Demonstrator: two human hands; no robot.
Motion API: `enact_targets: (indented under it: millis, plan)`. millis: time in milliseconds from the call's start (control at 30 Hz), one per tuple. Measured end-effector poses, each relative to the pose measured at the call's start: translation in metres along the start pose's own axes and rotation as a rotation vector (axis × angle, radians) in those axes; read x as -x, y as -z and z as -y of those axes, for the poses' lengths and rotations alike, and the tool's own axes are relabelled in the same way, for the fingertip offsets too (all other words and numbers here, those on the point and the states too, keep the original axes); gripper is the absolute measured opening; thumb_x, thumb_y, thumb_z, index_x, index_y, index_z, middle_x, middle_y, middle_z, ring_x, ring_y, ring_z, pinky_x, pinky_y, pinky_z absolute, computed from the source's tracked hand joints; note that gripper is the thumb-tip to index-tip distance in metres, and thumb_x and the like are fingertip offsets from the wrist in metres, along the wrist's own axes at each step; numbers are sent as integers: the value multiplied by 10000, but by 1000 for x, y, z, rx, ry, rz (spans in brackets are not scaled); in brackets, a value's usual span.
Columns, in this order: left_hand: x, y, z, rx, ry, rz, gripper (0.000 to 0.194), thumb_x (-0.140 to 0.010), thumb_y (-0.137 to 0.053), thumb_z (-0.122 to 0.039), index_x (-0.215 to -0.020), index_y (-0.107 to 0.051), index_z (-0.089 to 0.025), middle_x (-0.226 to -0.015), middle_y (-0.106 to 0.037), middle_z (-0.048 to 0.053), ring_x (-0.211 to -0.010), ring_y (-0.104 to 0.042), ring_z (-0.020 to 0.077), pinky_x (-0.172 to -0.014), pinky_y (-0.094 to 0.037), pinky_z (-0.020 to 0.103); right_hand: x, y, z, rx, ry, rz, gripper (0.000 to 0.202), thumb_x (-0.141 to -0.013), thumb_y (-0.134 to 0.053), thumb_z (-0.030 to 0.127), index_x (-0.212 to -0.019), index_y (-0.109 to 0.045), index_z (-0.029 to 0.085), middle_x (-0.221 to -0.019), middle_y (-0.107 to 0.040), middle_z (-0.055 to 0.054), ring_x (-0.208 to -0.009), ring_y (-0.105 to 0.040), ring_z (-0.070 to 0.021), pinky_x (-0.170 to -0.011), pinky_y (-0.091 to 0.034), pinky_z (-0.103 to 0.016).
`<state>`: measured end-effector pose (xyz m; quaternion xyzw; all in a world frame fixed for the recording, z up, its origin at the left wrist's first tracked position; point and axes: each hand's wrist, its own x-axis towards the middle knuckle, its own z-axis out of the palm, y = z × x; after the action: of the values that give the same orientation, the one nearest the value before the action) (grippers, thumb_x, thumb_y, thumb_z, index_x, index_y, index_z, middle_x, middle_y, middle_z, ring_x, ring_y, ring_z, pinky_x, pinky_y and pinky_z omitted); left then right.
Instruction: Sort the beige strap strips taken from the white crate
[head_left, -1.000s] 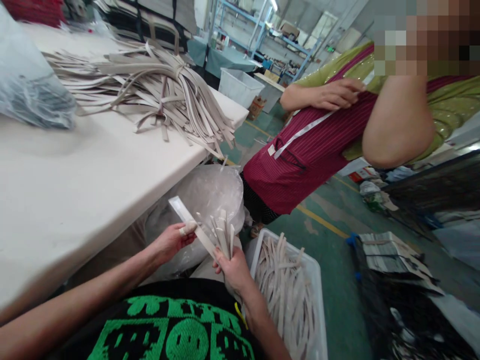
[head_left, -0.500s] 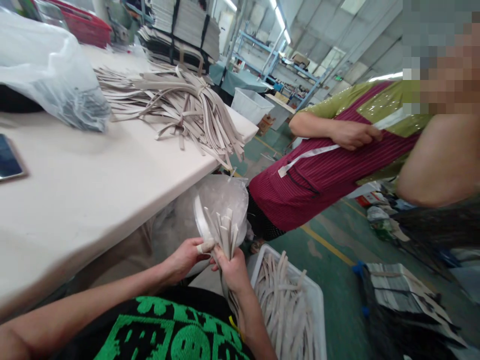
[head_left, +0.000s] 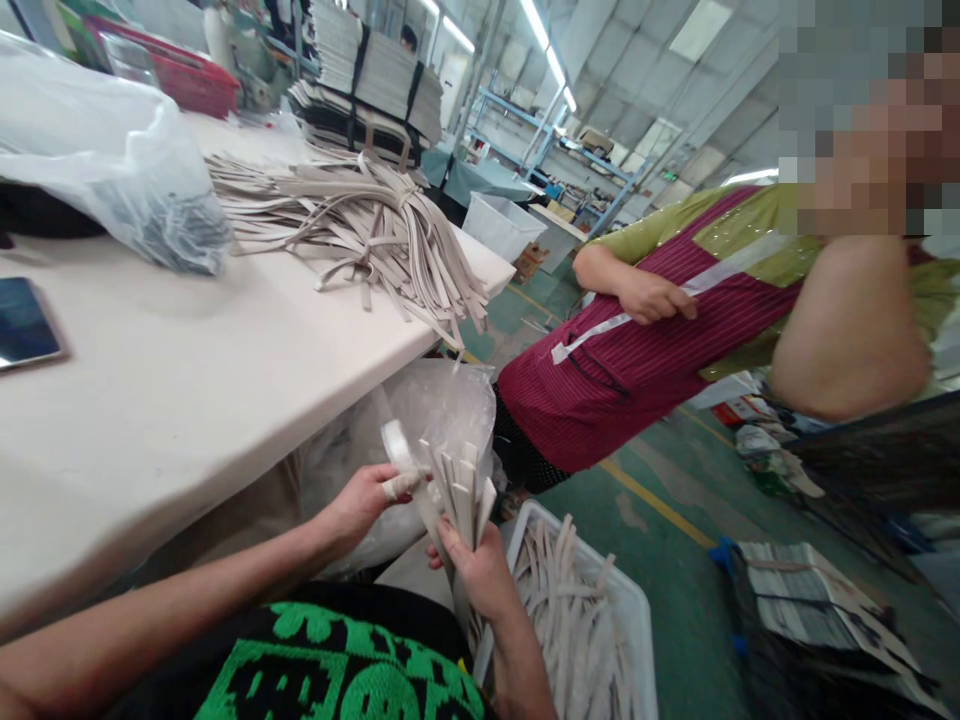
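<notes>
My right hand [head_left: 480,565] is closed round a bunch of beige strips [head_left: 461,490], whose ends fan out above the fingers. On its left, my left hand [head_left: 375,500], with a wrap on one finger, pinches a whitish strip [head_left: 396,440] that stands up beside the bunch. Behind both hands is a clear plastic bag [head_left: 450,400] below the table edge. A white bin [head_left: 645,620] by my right forearm holds many similar strips. On the table [head_left: 187,380] lies a large tied heap of strips [head_left: 375,220].
A white plastic bag [head_left: 112,140], a phone [head_left: 28,322] and a red basket [head_left: 187,80] are on the table. A person in a maroon apron [head_left: 600,380] stands across, near its corner. Bundled stacks [head_left: 810,590] sit at the right.
The whitish strip by my left hand has tipped and curled lower, and my left hand is slightly farther from the bunch. The other person's hand has moved left and down.
</notes>
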<state>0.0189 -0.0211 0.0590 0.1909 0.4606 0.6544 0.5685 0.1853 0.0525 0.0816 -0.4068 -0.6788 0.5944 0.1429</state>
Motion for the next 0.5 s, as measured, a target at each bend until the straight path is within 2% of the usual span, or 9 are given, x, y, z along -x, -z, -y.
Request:
enact_targets:
  millis: [67,233,267,400,433,500]
  plan:
    - [0,2,-2,-35,-10,-35,296,-726,-865,-439,-776,-814,-151,-752,-738,89,-745,-628,226,-743,-469,307,2,1,-1,31,-9,-16,645,-786,-666,760,-824,-737,120,-628,-686,-81,-537,-651,-185,-556,-555,-277]
    - [3,-9,0,5,30,163,352,-787,-806,-484,-683,-783,-149,-658,-693,80,-633,-591,193,-714,-470,313,-4,-1,1,24,48,-58,650,-804,-637,759,-806,-742,117,-657,-694,-91,-558,-664,-186,-548,-556,-268]
    - [2,-9,-2,15,25,145,352,-785,-807,-486,-692,-786,-147,-671,-701,84,-643,-598,195,-726,-476,314,-4,0,1,6,49,-50,646,-801,-648,753,-831,-745,116,-676,-703,-94,-582,-678,-193,-566,-571,-274]
    - [-7,-4,-9,1,0,-75,293,-711,-874,-401,-839,-830,-140,-871,-779,118,-848,-664,230,-809,-492,291,-2,4,3,2,16,-48,619,-793,-676,728,-849,-738,114,-662,-699,-87,-578,-680,-196,-563,-580,-280]
    - [-7,-4,-9,-5,7,-88,290,-700,-882,-384,-847,-832,-139,-893,-783,119,-867,-665,227,-808,-490,281,-2,4,4,16,16,-64,610,-800,-670,721,-834,-734,115,-642,-689,-80,-554,-666,-188,-546,-570,-274]
    - [-6,-8,-4,-4,27,-31,274,-706,-876,-384,-799,-821,-132,-831,-769,111,-799,-654,210,-770,-492,277,-5,0,8,23,37,-100,597,-811,-656,709,-820,-728,117,-616,-672,-68,-524,-642,-174,-521,-558,-264]
